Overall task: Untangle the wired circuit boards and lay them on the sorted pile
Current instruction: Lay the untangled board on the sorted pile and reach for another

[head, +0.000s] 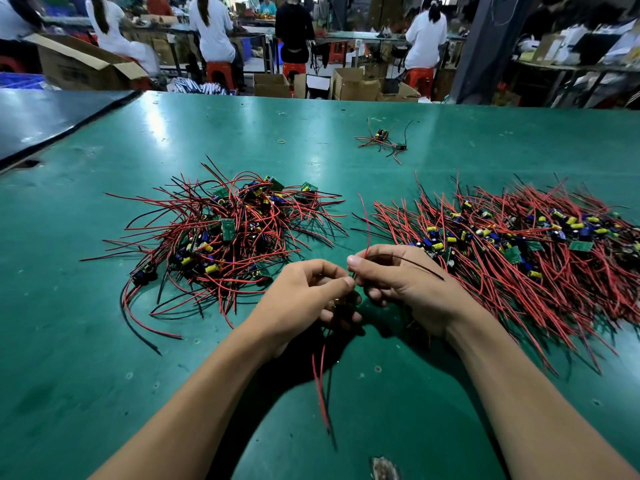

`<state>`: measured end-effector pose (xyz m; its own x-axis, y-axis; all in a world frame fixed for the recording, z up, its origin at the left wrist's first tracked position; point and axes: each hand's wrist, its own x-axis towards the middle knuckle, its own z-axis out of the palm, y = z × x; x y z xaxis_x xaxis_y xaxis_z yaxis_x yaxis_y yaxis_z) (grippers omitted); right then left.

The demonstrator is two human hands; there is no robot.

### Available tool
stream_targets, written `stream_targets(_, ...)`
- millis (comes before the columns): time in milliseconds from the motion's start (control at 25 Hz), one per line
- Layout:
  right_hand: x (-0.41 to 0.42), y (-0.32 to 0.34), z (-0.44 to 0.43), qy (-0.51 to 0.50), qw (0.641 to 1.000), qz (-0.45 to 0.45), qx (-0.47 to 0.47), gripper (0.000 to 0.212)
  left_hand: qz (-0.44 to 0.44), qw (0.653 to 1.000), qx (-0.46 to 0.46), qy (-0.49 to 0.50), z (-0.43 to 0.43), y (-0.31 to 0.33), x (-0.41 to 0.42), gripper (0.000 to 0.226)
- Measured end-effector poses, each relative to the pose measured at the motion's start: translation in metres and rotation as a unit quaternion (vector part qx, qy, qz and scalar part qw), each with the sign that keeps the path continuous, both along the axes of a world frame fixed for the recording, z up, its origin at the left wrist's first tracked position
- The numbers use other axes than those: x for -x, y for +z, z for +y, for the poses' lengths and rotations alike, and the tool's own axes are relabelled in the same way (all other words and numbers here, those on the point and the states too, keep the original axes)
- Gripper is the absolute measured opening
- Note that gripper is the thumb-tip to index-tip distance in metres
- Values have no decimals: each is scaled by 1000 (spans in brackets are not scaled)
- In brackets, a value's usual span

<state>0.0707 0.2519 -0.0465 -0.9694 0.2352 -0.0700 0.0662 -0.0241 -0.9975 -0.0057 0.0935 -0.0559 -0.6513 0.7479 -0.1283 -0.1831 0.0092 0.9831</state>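
Note:
My left hand (308, 296) and my right hand (405, 285) meet just above the green table (104, 358), between two heaps. Both hold one wired circuit board, which is mostly hidden inside my left hand's curled fingers. My right hand pinches its red wire (367, 223), which rises upward, and a black wire (415, 265) that crosses its back. More red and black leads (322, 393) hang from under my left hand toward me. A tangled pile (221, 233) of boards with red and black wires lies to the left. The sorted pile (519, 251), its wires lying roughly parallel, spreads to the right.
A small separate cluster of wired boards (384, 142) lies farther back on the table, with a rubber band (281, 141) to its left. A dark table (41, 123) adjoins at the far left. Several people sit at benches behind, among cardboard boxes (83, 64).

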Motion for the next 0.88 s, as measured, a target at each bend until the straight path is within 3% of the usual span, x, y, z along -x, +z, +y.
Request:
stream_targets(120,-2,3,3,-3,1000,9,14,12,-13,1000,7,-8,-2,3,0,3)
stream_targets(360,4,1,-1,-87,994,21,65,26,-6,999,2,-34,-3,8,-2,5)
stream_targets(600,13,-3,-10,-135,978,-27,159,32,73,996,18,-42,-2,7,-1,12)
stream_targets(880,10,8,3,-220,930,0,293,30,118,987,51,-95,-4,6,0,11)
